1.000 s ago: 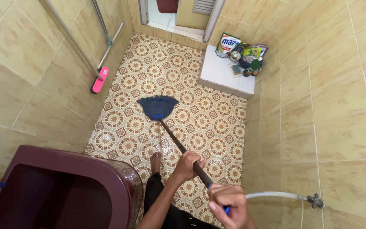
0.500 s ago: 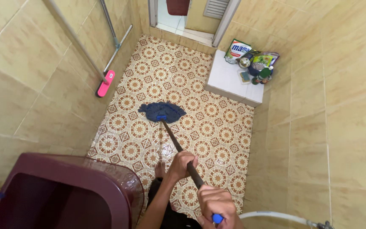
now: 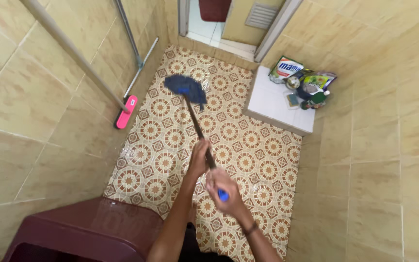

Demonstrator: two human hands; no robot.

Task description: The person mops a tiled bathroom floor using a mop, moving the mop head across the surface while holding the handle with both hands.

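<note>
Both hands were closed on the mop handle [image 3: 197, 127] — left hand [image 3: 199, 160] wrapped round the dark shaft midway, right hand [image 3: 222, 187] fisted over the blue end cap. The blue string mop head [image 3: 185, 88] lay flat on the patterned floor tiles [image 3: 248, 140] at the far end, near the doorway [image 3: 217, 22]. Judging by the sheen, tiles close to the maroon plastic tub [image 3: 88, 233] looked wet and done; the strip by the white tiled ledge [image 3: 272, 104] w/ its pouches and bottles seemed drier, prob. left to do. Walls were glossy beige tile — a pink-headed squeegee [image 3: 125, 111] leaned there.
</note>
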